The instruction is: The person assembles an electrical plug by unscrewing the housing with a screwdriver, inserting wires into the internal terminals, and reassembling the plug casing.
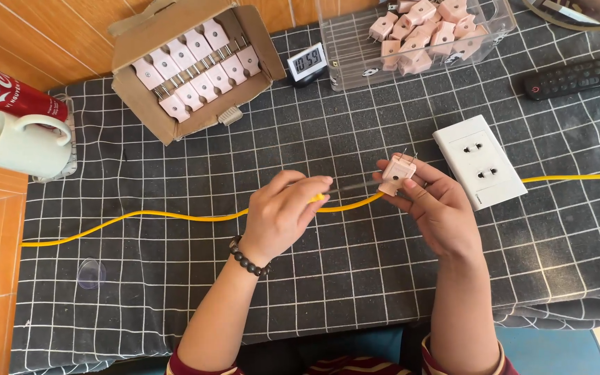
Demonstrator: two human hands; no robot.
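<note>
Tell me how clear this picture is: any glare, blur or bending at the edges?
Head view: bright, even light, with only soft shadows under the left hand and right hand. The pink plug is sharp, but the screwdriver shaft looks slightly smeared. The clear plastic bin shows mild glare. The grid cloth lines bow slightly towards the edges, which suggests wide-lens distortion.

Pale pink plug [396, 173] in right hand [439, 208]: smooth moulded plastic, slight sheen, bare metal prongs. Screwdriver [345, 189] in left hand [282, 212]: thin dull metal shaft. Yellow cable [175, 217]: smooth glossy plastic sheath. White wall socket [479, 161]: glossy hard plastic. Tablecloth [175, 278]: matt woven cloth, dark with white grid. Cardboard box [140, 42]: rough matt brown card. Clear bin [345, 48]: transparent glossy plastic. Mug [15, 146]: glazed ceramic, shiny. Wall panels [50, 35]: varnished wood. Bead bracelet [248, 260]: dark polished beads.
</note>
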